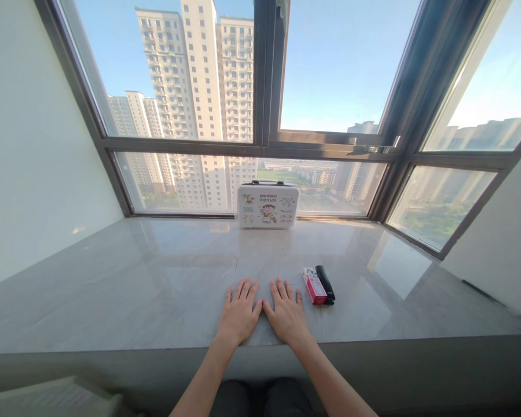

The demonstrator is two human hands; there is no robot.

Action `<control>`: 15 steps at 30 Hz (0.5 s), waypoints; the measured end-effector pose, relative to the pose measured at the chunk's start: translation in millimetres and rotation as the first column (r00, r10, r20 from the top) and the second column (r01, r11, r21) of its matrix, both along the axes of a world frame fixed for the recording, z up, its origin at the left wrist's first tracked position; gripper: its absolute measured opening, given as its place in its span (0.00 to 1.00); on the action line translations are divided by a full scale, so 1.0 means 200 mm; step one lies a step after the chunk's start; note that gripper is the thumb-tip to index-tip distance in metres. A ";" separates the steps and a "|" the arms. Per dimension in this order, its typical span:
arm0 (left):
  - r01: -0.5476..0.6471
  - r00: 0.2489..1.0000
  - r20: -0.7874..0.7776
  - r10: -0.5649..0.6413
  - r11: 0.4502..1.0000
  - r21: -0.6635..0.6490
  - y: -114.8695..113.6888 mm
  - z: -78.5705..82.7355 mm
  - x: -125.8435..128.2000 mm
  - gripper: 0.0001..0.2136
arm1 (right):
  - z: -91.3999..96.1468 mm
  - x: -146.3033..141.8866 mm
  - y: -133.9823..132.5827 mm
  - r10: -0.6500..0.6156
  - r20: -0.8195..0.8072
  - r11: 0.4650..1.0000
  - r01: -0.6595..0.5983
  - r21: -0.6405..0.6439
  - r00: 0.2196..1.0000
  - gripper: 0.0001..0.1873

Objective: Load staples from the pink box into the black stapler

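My left hand (239, 313) lies flat on the grey marble-look sill (125, 289), palm down with its fingers apart. Beside it my right hand (287, 313) rests flat in the same way, and the two thumbs meet or nearly meet. Neither hand holds anything. Just right of my right hand lies a small red and white box (315, 288). A black stapler (325, 284) lies against the box's right side. Farther back, by the window, a white case (268, 207) with cartoon prints and a dark handle stands upright.
Dark window frames (260, 147) rise behind the sill, with a metal latch (373, 148) at right. White walls (35, 145) bound the sill on both sides. Its front edge runs just before my wrists. At lower left below the sill is a pale slatted object (47, 399).
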State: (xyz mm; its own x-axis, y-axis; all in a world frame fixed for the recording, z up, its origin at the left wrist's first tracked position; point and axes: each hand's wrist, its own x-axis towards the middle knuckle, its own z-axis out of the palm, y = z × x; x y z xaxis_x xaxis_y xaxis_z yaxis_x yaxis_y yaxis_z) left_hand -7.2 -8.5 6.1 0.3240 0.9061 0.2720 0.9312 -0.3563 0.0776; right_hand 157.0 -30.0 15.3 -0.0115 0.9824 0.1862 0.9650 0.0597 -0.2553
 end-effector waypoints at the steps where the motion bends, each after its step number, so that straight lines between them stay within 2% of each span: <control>1: -0.001 1.000 0.001 0.001 1.000 0.005 0.00 0.00 0.00 0.26 | 0.00 0.00 0.00 0.001 -0.001 1.000 -0.001 -0.001 1.000 0.35; 15: 0.000 1.000 0.017 0.000 1.000 0.025 0.01 -0.02 0.00 0.26 | 0.02 -0.01 -0.01 -0.014 0.005 1.000 0.014 -0.013 1.000 0.35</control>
State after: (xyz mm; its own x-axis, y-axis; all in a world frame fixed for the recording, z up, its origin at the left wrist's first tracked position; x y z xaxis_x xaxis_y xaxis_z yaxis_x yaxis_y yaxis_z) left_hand -8.0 -7.4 2.4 0.3190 0.8991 0.2998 0.9299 -0.3581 0.0845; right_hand 155.7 -32.6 18.4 0.0012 0.9848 0.1735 0.9670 0.0430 -0.2512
